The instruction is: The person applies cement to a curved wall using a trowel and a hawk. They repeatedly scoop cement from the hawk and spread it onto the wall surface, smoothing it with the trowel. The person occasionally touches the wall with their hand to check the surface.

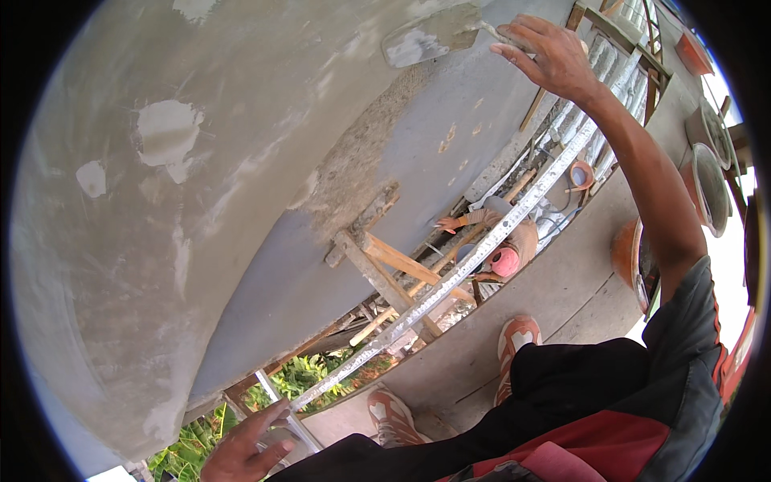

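High at the upper right, my right hand [554,56] is closed round the handle of a plastering trowel [430,36]. Its flat, mortar-smeared blade lies against the wall [265,96], at the upper end of a rough strip of fresh mortar [365,149]. Smooth grey plaster covers the wall to the left, with several pale patches on it. Low at the left, my left hand [249,442] has thumb and fingers apart, beside the near end of a long mortar-spotted metal bar [482,249]. No object shows clearly in its grip.
I stand on a plank walkway [474,345] above the ground. A wooden bracket [377,269] juts between wall and bar. Below, another person [514,245] in a pink head covering reaches toward the wall. Mortar-coated buckets [707,189] line the right side; green plants [193,442] grow below left.
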{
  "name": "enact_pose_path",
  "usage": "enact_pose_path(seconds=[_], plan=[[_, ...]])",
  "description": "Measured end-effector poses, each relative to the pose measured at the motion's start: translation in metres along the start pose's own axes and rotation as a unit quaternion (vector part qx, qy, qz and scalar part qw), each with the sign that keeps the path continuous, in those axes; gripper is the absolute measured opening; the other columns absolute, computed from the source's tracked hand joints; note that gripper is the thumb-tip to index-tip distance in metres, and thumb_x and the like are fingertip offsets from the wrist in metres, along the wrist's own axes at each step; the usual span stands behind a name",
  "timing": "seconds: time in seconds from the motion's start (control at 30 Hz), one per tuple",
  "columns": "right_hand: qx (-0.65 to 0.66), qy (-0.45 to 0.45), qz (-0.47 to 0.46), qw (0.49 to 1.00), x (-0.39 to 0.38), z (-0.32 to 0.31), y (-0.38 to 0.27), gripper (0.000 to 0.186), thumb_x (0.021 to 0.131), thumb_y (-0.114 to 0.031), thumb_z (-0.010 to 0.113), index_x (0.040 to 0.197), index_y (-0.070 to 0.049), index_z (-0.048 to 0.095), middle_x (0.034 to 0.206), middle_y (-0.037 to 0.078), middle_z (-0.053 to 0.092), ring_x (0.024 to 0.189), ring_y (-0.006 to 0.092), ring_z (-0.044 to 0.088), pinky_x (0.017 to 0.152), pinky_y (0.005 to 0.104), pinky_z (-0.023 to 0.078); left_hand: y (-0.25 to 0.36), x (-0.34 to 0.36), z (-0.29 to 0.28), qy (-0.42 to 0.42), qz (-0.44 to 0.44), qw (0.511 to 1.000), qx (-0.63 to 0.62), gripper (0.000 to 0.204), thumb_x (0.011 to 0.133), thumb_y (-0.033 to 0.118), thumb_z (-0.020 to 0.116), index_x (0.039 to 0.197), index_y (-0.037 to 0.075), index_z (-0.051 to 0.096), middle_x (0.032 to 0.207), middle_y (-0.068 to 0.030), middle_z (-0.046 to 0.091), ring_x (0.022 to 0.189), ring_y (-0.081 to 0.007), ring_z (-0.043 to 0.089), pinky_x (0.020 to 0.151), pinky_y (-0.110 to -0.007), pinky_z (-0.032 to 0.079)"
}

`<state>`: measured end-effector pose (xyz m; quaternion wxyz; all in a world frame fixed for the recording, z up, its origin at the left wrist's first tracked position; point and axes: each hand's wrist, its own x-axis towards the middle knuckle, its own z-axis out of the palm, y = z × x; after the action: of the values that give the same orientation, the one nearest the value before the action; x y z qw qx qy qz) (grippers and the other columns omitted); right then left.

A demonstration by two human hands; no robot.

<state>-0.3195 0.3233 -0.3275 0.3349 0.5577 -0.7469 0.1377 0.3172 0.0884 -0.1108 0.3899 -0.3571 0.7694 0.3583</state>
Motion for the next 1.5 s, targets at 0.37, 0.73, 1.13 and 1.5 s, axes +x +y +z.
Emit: enact_pose_path(seconds=[0.37, 0.73, 1.13, 1.5], plan=[[0.033, -0.007, -0.047, 0.998, 0.000, 0.009, -0.039, 0.040, 0.106, -0.041, 0.076, 0.124, -0.005, 0.079, 0.117, 0.014, 0.077, 0.098, 0.0330, 0.076, 0.086, 0.0440, 0.062, 0.007, 0.001, -0.002, 0.001, 0.013, 1.000, -0.001, 0.076, 0.106, 0.024, 0.079, 0.170, 0.007, 0.043, 0.142, -0.0211, 0.071, 0.135, -0.0299, 0.069, 0.114, -0.043, 0.053], [0.078, -0.048, 0.058, 0.994, -0.011, -0.024, -0.026, 0.037, 0.102, -0.036, 0.082, 0.115, -0.002, 0.081, 0.109, 0.013, 0.078, 0.088, 0.0328, 0.078, 0.074, 0.0416, 0.063, -0.004, -0.001, -0.003, 0.017, -0.023, 0.999, -0.023, 0.076, 0.106, 0.038, 0.078, 0.166, 0.003, 0.048, 0.146, -0.0270, 0.068, 0.137, -0.0371, 0.066, 0.111, -0.045, 0.057], [0.094, -0.015, 0.029, 0.995, 0.041, -0.029, -0.063, 0.032, 0.101, -0.032, 0.083, 0.115, -0.003, 0.080, 0.099, 0.012, 0.076, 0.081, 0.0324, 0.075, 0.070, 0.0423, 0.061, -0.010, -0.010, 0.006, 0.030, 0.035, 0.999, -0.013, 0.074, 0.104, 0.038, 0.080, 0.163, 0.003, 0.052, 0.147, -0.0275, 0.068, 0.133, -0.0403, 0.069, 0.111, -0.048, 0.056], [0.140, -0.023, -0.063, 0.988, 0.045, -0.028, -0.136, 0.030, 0.099, -0.028, 0.084, 0.114, -0.003, 0.078, 0.098, 0.013, 0.074, 0.086, 0.0326, 0.075, 0.072, 0.0433, 0.061, -0.013, -0.015, 0.007, 0.032, 0.059, 0.998, 0.001, 0.075, 0.103, 0.038, 0.081, 0.162, 0.001, 0.053, 0.141, -0.0254, 0.071, 0.129, -0.0376, 0.072, 0.110, -0.047, 0.056]])
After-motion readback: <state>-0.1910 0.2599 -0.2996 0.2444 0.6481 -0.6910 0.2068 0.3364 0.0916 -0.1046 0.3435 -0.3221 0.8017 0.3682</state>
